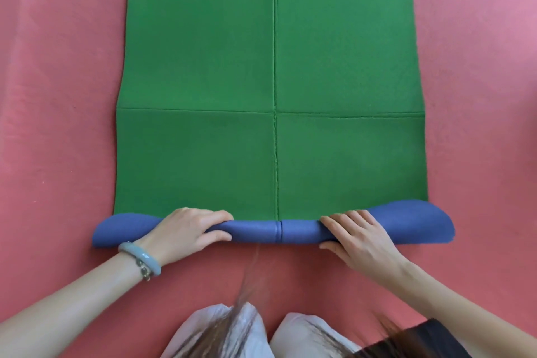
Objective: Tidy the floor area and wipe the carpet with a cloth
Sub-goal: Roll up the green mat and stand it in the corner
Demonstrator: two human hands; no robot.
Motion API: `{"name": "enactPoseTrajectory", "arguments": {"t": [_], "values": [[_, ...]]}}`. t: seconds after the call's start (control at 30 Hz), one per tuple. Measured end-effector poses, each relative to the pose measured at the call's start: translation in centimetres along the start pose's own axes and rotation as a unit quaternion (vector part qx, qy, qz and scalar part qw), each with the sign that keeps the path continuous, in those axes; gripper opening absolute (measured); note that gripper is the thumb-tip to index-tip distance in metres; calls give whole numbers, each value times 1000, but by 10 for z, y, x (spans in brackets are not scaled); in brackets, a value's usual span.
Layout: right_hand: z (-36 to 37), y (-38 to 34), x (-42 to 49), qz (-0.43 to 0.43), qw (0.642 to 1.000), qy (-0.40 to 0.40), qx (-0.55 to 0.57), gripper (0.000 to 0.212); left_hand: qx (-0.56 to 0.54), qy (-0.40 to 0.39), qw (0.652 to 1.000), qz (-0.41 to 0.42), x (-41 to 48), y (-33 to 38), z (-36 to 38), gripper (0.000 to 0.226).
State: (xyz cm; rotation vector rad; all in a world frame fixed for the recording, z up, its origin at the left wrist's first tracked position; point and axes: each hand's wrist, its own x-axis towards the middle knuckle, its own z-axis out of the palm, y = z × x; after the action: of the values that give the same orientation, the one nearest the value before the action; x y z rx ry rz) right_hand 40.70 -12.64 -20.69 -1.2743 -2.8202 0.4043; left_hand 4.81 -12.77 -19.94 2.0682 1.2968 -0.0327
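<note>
A green mat with crease lines lies flat on the red carpet, stretching away from me. Its near end is rolled into a tight tube that shows the blue underside. My left hand grips the roll left of the middle, fingers curled over the top. My right hand grips it right of the middle in the same way. The roll's two ends flare out wider than the part between my hands. No cloth is in view.
My knees in light trousers rest on the carpet just behind the roll, with strands of hair hanging in front of the camera. A grey-green bangle sits on my left wrist. Red carpet surrounds the mat on both sides.
</note>
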Motion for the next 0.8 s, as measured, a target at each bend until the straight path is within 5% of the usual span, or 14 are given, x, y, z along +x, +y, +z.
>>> {"name": "enactPoseTrajectory", "arguments": {"t": [0.27, 0.37, 0.57, 0.7, 0.8], "values": [[-15, 12, 26, 21, 993, -97, 67, 38, 27, -151, 987, -54, 18, -3, -15, 95], [-21, 11, 35, 40, 989, -131, 61, 38, 39, -154, 987, -37, 20, 0, -15, 74], [-27, 17, 53, 88, 975, -191, 78, 32, 85, -52, 995, -18, 33, 1, -21, 32], [-22, 19, 60, 106, 974, -189, 66, 30, 187, 104, 965, 154, 33, -1, -8, 10], [-15, 18, 64, 77, 980, -183, 21, 36, 231, 160, 940, 195, 20, 4, 6, 19]]}}
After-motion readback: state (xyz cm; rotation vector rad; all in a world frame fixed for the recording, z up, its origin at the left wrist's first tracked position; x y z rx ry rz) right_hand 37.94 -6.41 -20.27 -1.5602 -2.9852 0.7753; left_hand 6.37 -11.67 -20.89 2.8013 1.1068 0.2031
